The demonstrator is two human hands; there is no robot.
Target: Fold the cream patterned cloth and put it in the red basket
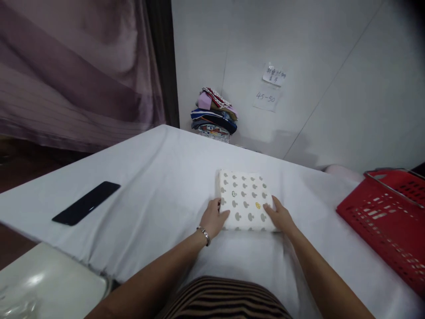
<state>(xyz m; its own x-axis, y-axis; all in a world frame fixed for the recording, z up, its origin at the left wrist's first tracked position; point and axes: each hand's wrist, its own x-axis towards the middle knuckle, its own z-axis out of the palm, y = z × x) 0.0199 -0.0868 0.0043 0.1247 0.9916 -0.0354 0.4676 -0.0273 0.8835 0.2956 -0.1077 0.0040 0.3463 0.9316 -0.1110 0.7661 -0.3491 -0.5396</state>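
Right below me, my brown-and-black striped top is filling the bottom of the view, and a pale, glossy surface is sitting low at the left. Now my left hand, a silvery band circling its wrist, is gripping the left edge of the folded mushroom-print cloth, thumb lying on top. My right hand is gripping the right edge, thumb on top too. The cloth is lying flat on the white-covered desk, right between my hands! Over to the right, a red plastic basket is standing; well to the left, a black smartphone is resting. Beyond the far edge, folded clothes are piling up against the wall, where a paper note is showing "45-50".
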